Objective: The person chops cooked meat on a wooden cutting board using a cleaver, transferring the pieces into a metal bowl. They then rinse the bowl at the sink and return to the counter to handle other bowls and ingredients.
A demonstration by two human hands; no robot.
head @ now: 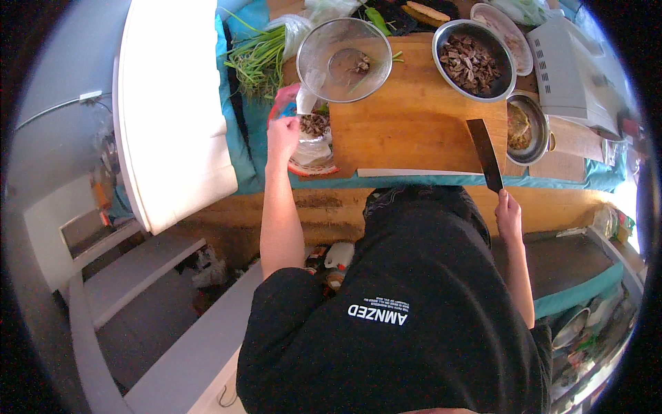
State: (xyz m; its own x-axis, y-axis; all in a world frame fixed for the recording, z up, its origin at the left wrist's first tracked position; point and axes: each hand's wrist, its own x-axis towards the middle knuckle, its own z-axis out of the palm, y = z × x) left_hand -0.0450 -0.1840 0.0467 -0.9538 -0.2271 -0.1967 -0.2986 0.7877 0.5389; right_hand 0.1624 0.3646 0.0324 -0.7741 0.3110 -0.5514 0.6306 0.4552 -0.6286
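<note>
My right hand [508, 213] grips the handle of a dark-bladed kitchen knife [485, 152], its blade reaching over the right front of a wooden cutting board [408, 134]. On the left, my left hand [284, 135] is curled over a plastic-lined container [313, 168] with scraps in it. A white sheet, perhaps tissue [306, 101], is by its fingertips; whether they hold it is unclear. A clear bowl [344, 88] with a small brown piece inside overlaps the board's back left. A metal bowl of sliced brown food, perhaps meat [469, 64], sits at its back right.
Green onions [258, 59] lie at the back left, and a green pepper [377, 20] behind the clear bowl. To the right are a metal pan with food [527, 129], an oval dish [504, 33] and a white appliance [569, 72]. A white padded surface [173, 114] stands far left.
</note>
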